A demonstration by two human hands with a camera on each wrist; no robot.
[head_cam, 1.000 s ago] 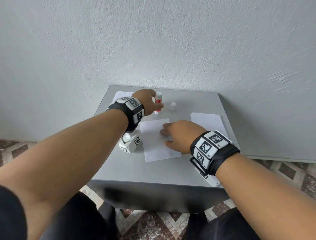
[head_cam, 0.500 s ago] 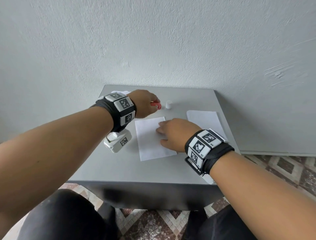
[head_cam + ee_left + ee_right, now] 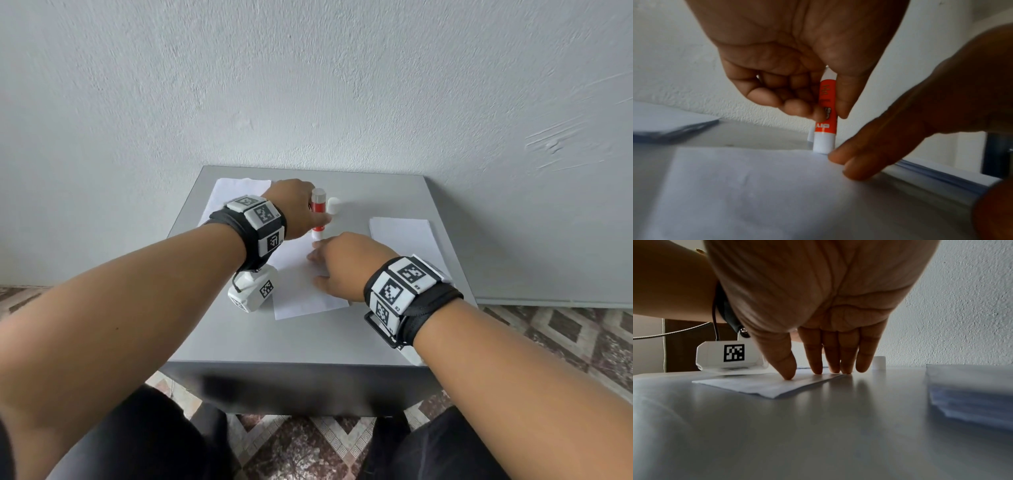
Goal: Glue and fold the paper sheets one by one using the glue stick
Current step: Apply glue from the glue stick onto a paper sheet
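Observation:
My left hand (image 3: 313, 219) pinches a red and white glue stick (image 3: 318, 214) between thumb and fingers. In the left wrist view the glue stick (image 3: 825, 113) stands upright, its lower white end touching the far edge of a white paper sheet (image 3: 756, 186). This sheet (image 3: 301, 294) lies flat at the table's middle. My right hand (image 3: 329, 263) rests on its right part, and its straight fingers (image 3: 818, 363) press the sheet (image 3: 766, 386) down. The stick's white cap (image 3: 334, 205) stands on the table just beyond.
The grey table (image 3: 308, 342) stands against a white wall. A stack of white sheets (image 3: 404, 236) lies at the right, and another pile of paper (image 3: 236, 192) sits at the back left. Patterned floor tiles surround the table.
My left hand tipped the glue stick sideways, then brought it back upright and down onto the sheet's far edge. The right hand has stayed pressed on the sheet.

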